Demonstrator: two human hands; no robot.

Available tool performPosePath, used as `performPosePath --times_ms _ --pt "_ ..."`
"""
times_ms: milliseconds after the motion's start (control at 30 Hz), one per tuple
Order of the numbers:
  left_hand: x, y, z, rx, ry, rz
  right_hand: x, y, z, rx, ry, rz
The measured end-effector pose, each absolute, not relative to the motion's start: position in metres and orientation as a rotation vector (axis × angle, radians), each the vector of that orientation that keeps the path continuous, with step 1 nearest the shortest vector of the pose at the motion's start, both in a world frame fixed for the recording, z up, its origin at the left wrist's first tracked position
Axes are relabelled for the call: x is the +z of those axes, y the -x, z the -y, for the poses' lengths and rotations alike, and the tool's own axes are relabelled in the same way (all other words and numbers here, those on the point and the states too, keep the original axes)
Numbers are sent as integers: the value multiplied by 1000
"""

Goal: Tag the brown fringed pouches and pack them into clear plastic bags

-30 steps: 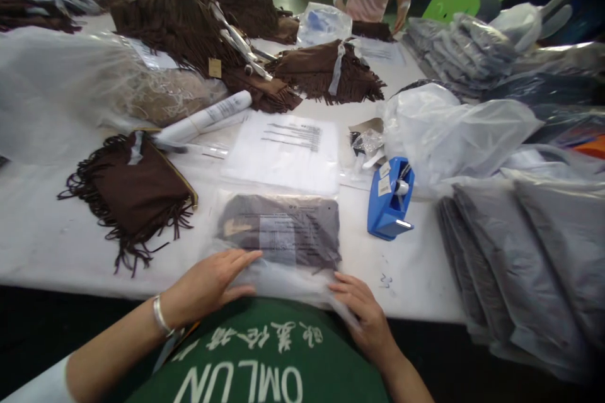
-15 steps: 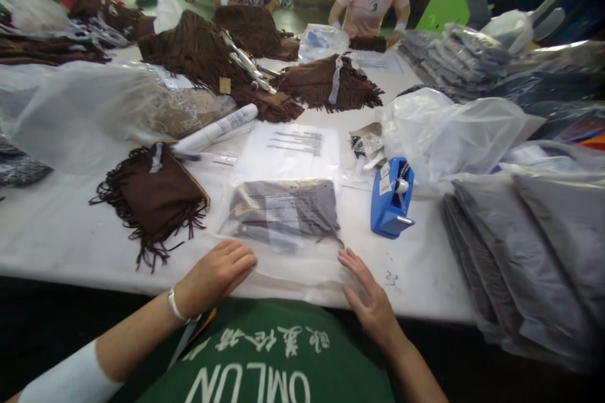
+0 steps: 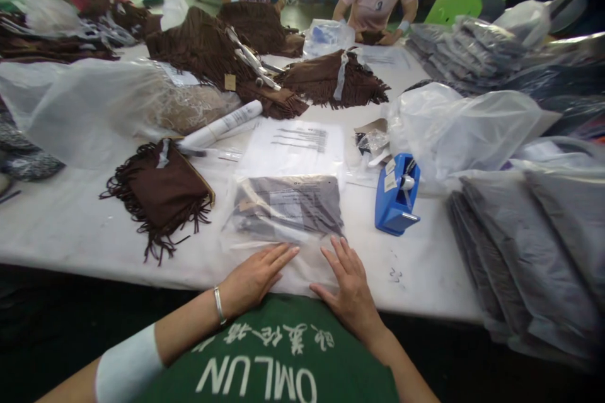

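Observation:
In front of me on the white table lies a clear plastic bag point(image 3: 288, 208) with a dark brown item and a pale label inside. My left hand point(image 3: 259, 274) rests flat on the bag's near end, fingers stretched out and pointing right. Beside it, my right hand point(image 3: 347, 277) presses on the same end with its fingers spread. Neither hand grips anything. Beyond the filled bag is a stack of printed plastic bags point(image 3: 297, 145). A brown fringed pouch point(image 3: 163, 189) with a zip lies to the left. To the right stands a blue tape dispenser point(image 3: 397, 195).
Bagged grey goods point(image 3: 510, 245) are piled at the right edge. A crumpled translucent bag point(image 3: 454, 126) sits behind the dispenser. Brown fringed pieces point(image 3: 335, 79) and a rolled plastic bundle point(image 3: 222, 126) lie further back. Several people work across the table.
My left hand has moved right over the near end of the bag. My right hand has shifted left onto it, so the hands are closer together. The view has shifted slightly.

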State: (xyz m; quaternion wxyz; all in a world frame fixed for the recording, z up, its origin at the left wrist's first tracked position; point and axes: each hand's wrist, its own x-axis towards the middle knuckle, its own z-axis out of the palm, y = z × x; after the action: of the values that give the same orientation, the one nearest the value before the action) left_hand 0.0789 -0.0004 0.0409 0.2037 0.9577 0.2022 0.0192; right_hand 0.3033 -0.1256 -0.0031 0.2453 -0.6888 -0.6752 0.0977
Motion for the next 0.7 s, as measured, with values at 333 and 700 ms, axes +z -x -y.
performPosePath --times_ms 333,700 --pt "42 -77 -21 378 -2830 -810 -15 -311 134 179 1767 1729" --pt "69 -132 5 88 -2658 -71 4 -315 127 468 1586 1007"
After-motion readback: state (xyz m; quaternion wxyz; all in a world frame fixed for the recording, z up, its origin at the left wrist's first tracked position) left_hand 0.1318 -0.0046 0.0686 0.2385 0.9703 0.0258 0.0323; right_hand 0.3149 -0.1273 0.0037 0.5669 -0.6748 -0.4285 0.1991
